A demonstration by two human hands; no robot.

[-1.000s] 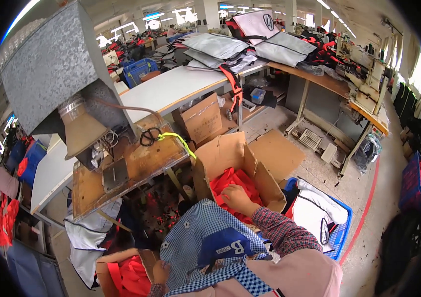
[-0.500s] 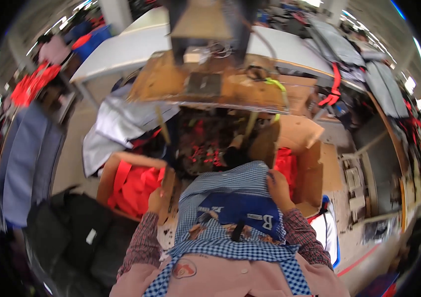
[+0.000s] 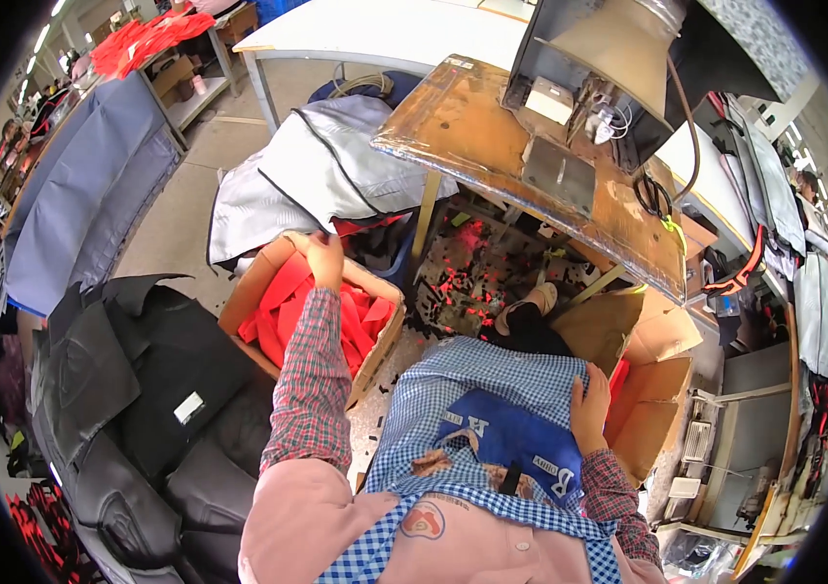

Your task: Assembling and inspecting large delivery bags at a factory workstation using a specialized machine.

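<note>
I sit in a blue checked apron. My left hand reaches forward to the far rim of a cardboard box on the floor at my left, and its fingers curl over that rim. The box is full of red fabric strips. My right hand lies flat on the apron over my right thigh, fingers apart and holding nothing. It is beside a second cardboard box, whose flaps stand open.
A worn wooden work table with a metal hood machine stands ahead. Grey padded fabric lies left of it. Black covers pile at my left. Red scraps litter the floor by my foot.
My view has swung left and down. My left hand has stretched from the near side of the red-strip box to its far rim. My right hand stays on the apron.
</note>
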